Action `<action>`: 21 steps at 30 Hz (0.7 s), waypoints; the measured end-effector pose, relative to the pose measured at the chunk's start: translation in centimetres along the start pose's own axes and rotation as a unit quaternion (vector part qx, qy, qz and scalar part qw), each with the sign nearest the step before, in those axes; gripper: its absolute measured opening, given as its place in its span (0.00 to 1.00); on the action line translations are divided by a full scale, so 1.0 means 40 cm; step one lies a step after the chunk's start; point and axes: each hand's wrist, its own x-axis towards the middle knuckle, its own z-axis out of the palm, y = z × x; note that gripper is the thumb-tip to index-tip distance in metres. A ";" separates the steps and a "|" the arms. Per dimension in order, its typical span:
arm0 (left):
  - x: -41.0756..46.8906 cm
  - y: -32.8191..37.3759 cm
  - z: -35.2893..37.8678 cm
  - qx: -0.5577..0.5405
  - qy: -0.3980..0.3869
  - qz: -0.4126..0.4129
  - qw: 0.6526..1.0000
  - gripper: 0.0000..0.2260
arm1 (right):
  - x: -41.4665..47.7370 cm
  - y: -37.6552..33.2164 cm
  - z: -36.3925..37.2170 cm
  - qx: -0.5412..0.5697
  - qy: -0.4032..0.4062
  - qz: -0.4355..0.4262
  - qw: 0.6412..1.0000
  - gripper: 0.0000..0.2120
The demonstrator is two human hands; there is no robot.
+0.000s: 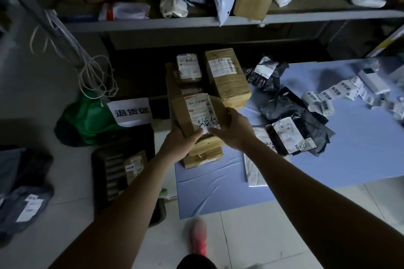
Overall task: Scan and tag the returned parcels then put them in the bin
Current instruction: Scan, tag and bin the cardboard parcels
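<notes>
Parcel (196, 116) in hand: a brown cardboard box with a white label and handwriting across it. You hold it just above the stack of boxes (203, 156) at the near left edge of the blue mat (218, 192). Your left hand (181, 143) curls round its near left corner, and your right hand (235, 132) grips its near right edge, thumb on the label. Whether it already bears a return tag, I cannot tell.

On the floor to the left, the dark bin (96, 170) holds one labelled box (133, 167), so by my reading you are early in the job. Left to do, besides this one: a small box (189, 67) and a larger box (227, 76) at the far end of the stack, the boxes beneath them, and the black bags (293, 107) on the mat to the right. The strip of printed tags (328, 98) lies far right, well apart from your hands.
</notes>
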 end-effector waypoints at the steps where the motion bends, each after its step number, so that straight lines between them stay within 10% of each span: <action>1: 0.002 -0.003 0.008 -0.019 0.005 0.004 1.000 0.38 | -0.002 0.000 -0.001 0.005 0.004 0.007 1.000 0.40; 10: -0.108 0.042 0.008 -0.176 0.081 0.065 0.979 0.33 | -0.075 -0.032 -0.068 0.036 0.048 -0.043 0.997 0.37; 21: -0.319 0.414 0.276 -0.109 0.149 0.143 0.972 0.25 | -0.267 0.281 -0.413 0.166 0.149 -0.106 0.969 0.40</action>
